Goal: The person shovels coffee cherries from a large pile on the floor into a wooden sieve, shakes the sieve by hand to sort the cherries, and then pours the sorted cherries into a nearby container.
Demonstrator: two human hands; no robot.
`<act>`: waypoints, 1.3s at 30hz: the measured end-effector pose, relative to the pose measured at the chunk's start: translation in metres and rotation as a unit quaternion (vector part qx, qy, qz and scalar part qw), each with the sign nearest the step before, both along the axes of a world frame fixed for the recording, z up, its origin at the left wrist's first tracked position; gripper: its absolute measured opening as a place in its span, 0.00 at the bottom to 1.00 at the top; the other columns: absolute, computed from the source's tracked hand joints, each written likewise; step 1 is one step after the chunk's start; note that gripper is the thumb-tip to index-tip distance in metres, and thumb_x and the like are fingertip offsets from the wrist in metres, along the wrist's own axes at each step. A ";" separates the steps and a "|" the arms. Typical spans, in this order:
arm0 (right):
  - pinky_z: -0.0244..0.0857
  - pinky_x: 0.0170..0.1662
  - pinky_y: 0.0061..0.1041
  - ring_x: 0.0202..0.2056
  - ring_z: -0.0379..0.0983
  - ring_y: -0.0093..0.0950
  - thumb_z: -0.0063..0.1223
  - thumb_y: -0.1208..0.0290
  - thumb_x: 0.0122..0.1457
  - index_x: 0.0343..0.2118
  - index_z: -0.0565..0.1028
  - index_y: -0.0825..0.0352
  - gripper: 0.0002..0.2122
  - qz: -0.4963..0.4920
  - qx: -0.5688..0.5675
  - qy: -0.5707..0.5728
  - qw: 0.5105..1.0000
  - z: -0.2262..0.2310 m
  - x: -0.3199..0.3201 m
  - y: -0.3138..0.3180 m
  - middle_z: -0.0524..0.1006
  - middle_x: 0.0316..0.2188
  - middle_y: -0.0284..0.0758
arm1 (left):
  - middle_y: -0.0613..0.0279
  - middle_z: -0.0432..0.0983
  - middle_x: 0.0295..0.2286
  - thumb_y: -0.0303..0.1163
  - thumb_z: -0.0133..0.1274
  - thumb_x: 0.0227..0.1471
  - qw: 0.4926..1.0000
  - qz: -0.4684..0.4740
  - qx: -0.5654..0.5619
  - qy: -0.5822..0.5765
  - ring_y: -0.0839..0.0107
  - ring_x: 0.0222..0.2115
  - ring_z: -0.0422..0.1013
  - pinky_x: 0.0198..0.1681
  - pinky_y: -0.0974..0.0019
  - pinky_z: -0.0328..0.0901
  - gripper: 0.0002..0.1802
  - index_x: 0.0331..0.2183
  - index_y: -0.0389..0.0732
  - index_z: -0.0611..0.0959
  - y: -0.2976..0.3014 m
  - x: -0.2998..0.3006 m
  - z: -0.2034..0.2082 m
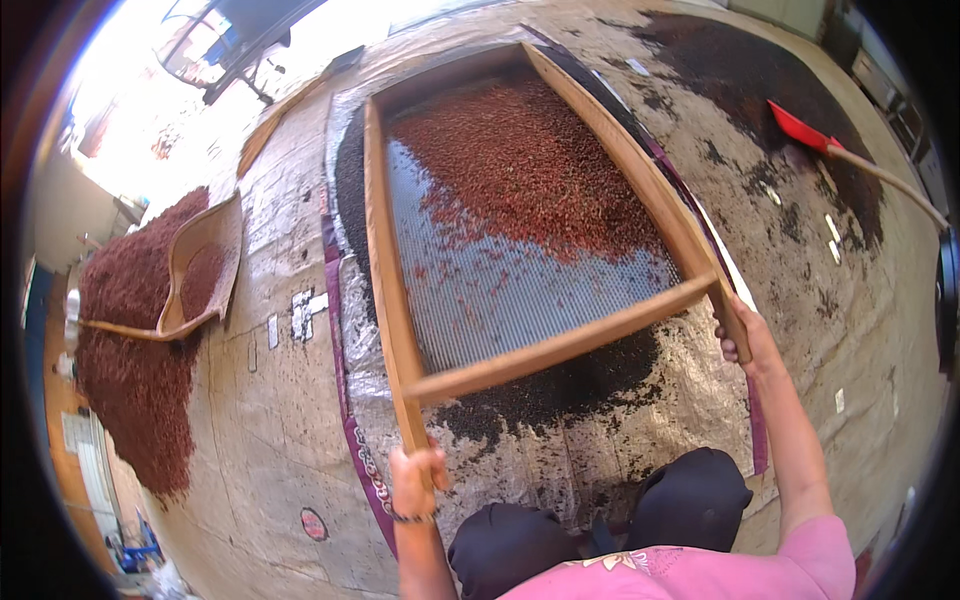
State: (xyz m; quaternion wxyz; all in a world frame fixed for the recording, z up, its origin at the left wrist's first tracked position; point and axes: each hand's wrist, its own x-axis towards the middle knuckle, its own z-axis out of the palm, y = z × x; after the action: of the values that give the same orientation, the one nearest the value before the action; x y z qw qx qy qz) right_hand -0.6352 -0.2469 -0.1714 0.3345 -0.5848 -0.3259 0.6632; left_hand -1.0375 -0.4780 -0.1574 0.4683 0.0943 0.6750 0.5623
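Note:
A large wooden-framed sieve (570,333) spreads out in front of me, held by its two near handles. My left hand (417,482) is wrapped round the left handle, and my right hand (748,338) grips the right one. Reddish-brown grains (520,165) cover the far and right part of the mesh. Bare mesh (490,300) shows at the near left. Beneath the sieve, dark fine grains (560,390) lie on a silvery sheet (600,435) with purple edges. Whether the sieve's far end rests on anything is hidden.
On the left, a scoop-shaped basket (232,245) leans on a heap of red-brown grains (135,350). A red shovel (800,128) with a wooden handle lies by a dark heap (760,75) at the far right. A wheeled metal cart (235,45) stands at the far left.

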 end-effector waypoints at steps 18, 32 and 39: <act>0.51 0.10 0.13 0.10 0.57 0.15 0.39 0.52 0.53 0.29 0.64 0.67 0.18 0.027 0.070 -0.064 0.995 0.048 -0.066 -0.020 0.64 0.14 0.29 | 0.67 0.63 0.13 0.25 0.47 0.33 0.986 -0.031 0.086 -0.140 0.79 0.10 0.59 0.10 0.77 0.52 0.12 0.27 0.34 0.70 -0.018 -0.091 -0.033; 0.52 0.11 0.15 0.11 0.57 0.17 0.39 0.54 0.53 0.29 0.63 0.66 0.17 0.052 0.071 -0.034 0.996 0.036 -0.104 -0.039 0.64 0.15 0.31 | 0.67 0.61 0.11 0.26 0.48 0.29 0.991 0.005 0.075 -0.115 0.77 0.08 0.56 0.09 0.76 0.51 0.13 0.26 0.36 0.68 -0.046 -0.122 -0.045; 0.52 0.11 0.15 0.11 0.57 0.17 0.39 0.52 0.53 0.32 0.63 0.65 0.18 0.078 0.029 -0.031 0.996 0.025 -0.076 -0.090 0.64 0.16 0.30 | 0.65 0.63 0.11 0.25 0.51 0.25 0.995 -0.005 0.072 -0.076 0.75 0.06 0.58 0.07 0.73 0.52 0.15 0.25 0.35 0.70 -0.094 -0.094 -0.052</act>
State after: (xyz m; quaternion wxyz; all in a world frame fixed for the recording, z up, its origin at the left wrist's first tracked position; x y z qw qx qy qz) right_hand -0.7111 -0.3365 -0.1468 0.2886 -0.5682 -0.3996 0.6589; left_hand -1.1311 -0.5715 -0.2099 0.5129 0.0886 0.5950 0.6124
